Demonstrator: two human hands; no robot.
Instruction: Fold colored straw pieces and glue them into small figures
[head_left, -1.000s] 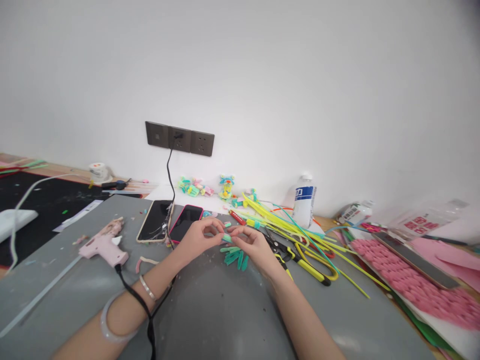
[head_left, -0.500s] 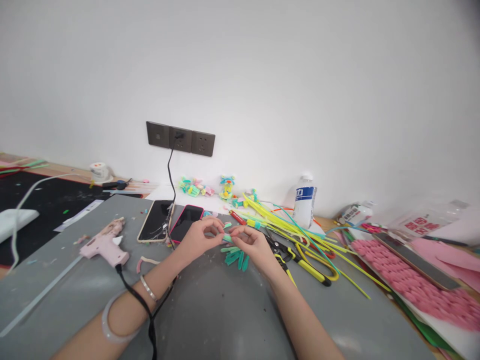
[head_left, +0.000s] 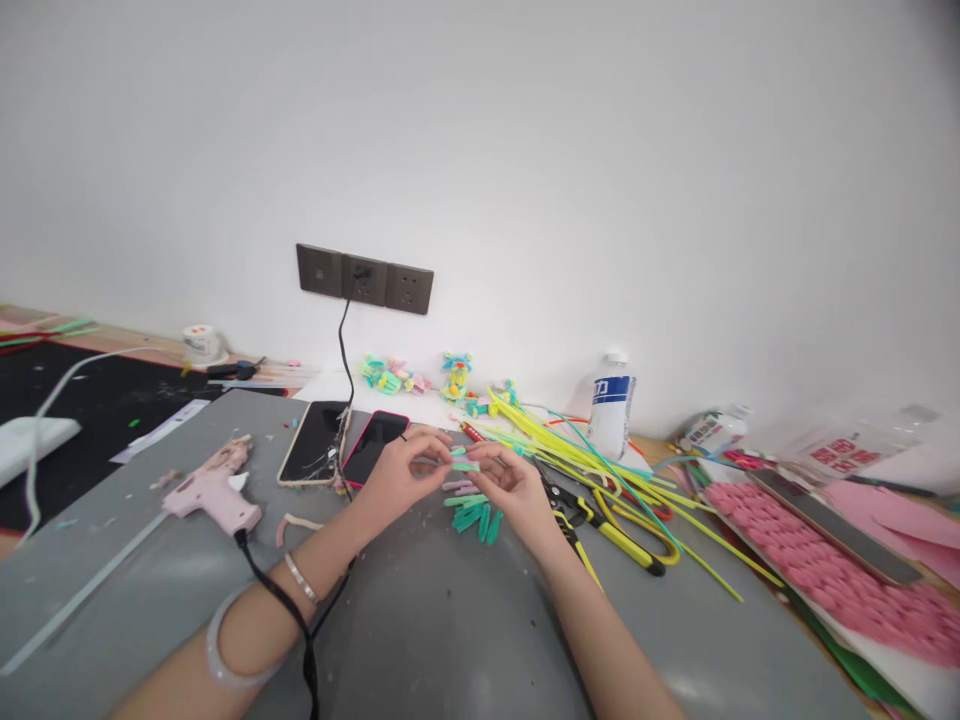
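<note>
Between the fingertips of both hands is a short mint-green piece of pipe cleaner (head_left: 465, 465), held level just above the table. My left hand (head_left: 405, 476) pinches its left end, and my right hand (head_left: 516, 490) pinches the right end; the fingers partly cover it. Right below them lies a small pile of folded teal pipe cleaner pieces (head_left: 472, 518). Beside my right hand are yellow-handled pliers (head_left: 626, 540) and a spread of long yellow-green pipe cleaners (head_left: 559, 445). A phone with a pink edge (head_left: 375, 445) lies behind my left hand.
A pink glue gun (head_left: 214, 490) lies on the grey mat (head_left: 427, 640) at left, its black cord (head_left: 281, 605) passing by my left forearm. Small colourful pipe cleaner figures (head_left: 456, 378) stand along the wall. A white bottle (head_left: 611, 405) and pink knitted piece (head_left: 825, 560) are at right.
My hands have drawn slightly apart, with the right hand shifting a little to the right. More of the mint-green piece and a pinkish piece beneath now show.
</note>
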